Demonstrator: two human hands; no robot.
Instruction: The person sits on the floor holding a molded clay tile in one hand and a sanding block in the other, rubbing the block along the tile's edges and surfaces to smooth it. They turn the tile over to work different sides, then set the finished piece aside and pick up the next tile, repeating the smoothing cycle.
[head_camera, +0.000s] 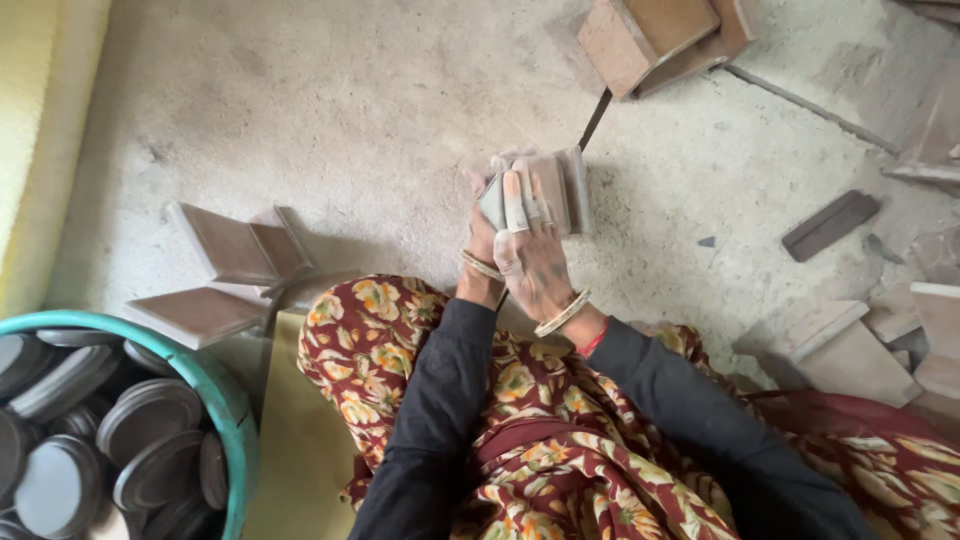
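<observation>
Both my hands hold a small square clay block above a dusty concrete floor. My right hand lies over its near side, fingers stretched up across a grey pad or cloth on the block's face. My left hand is mostly hidden behind the right and grips the block's left edge. Both wrists wear bangles, and my sleeves are dark. A red floral cloth covers my lap below.
A teal tub of several dark grey round discs stands at the lower left. Flat clay tiles lean together left of me. More clay blocks lie at the top and at the right. A dark bar rests on the floor.
</observation>
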